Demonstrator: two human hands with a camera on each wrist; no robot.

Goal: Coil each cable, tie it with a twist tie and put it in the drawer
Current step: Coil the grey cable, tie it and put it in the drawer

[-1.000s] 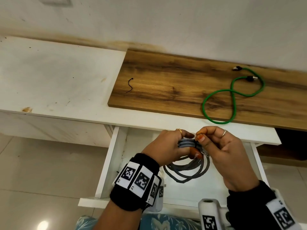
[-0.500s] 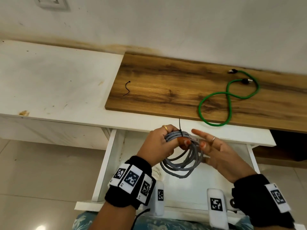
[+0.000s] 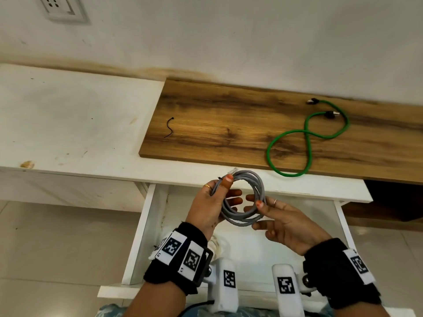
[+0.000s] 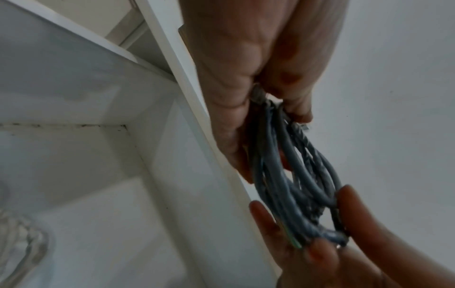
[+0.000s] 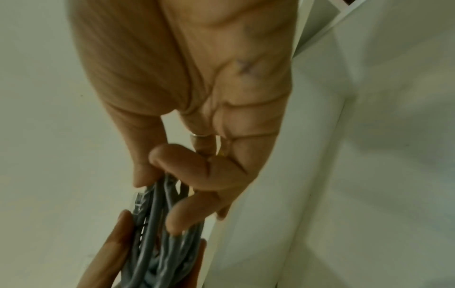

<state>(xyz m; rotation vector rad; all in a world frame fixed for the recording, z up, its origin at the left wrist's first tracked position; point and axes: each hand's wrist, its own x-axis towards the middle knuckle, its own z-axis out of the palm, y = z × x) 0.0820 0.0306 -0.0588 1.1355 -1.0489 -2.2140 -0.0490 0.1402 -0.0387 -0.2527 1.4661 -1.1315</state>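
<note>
A grey cable (image 3: pixel 256 179) wound into a round coil hangs over the open white drawer (image 3: pixel 143 232). My left hand (image 3: pixel 225 191) grips the coil's upper left, thumb pressed over the strands where a black tie end sticks out. My right hand (image 3: pixel 257 208) pinches the coil's lower right between thumb and fingers. The left wrist view shows the grey cable (image 4: pixel 283 175) running from my left hand (image 4: pixel 258 93) down to my right hand's fingers (image 4: pixel 317 253). In the right wrist view my right hand (image 5: pixel 160 181) pinches the grey cable (image 5: pixel 157 233). A loose green cable (image 3: pixel 307 138) lies on the wooden board (image 3: pixel 229 124).
A black twist tie (image 3: pixel 169 127) lies on the board's left end. A pale coiled cable (image 4: pixel 27 243) lies in the drawer's near left corner. A white counter (image 3: pixel 68 124) runs to the left, with a wall socket (image 3: pixel 61 8) above it.
Both hands were pinching the top of the coil. The right hand let go and opened, the coil turned face up and rose, and the right hand now pinches its right side.
</note>
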